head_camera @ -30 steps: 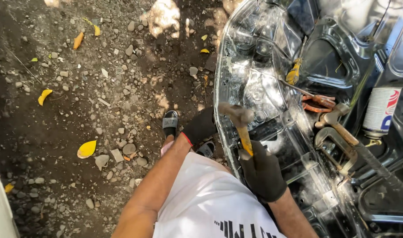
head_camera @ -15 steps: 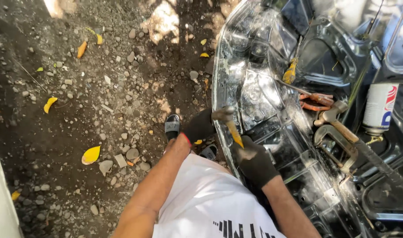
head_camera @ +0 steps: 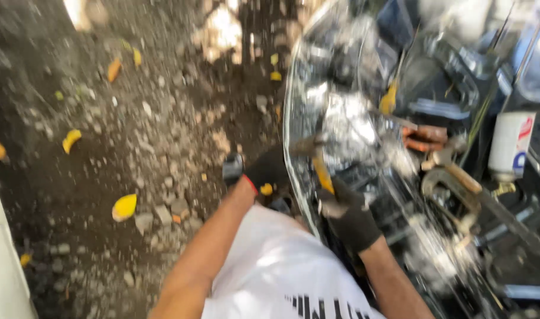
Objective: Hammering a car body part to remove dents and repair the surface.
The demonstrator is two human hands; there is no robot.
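Your right hand (head_camera: 350, 215), gloved black, is closed around the yellow handle of a hammer (head_camera: 317, 162); keep that fist firm and low on the handle. Your left hand (head_camera: 267, 171) rests just beside the hammer head, against the headlight edge (head_camera: 296, 159), seemingly closed; keep its fingers clear. The hammer looks blurred, its head dull brown.

Both hands wear matt black cloth gloves; the right hand (head_camera: 350, 215) grips a hammer (head_camera: 317, 159) with a dull metal head and yellow handle. The headlight (head_camera: 335, 112) is glossy clear plastic, the wrench (head_camera: 459, 189) rusty metal. The ground (head_camera: 134, 147) is rough dirt and stones.
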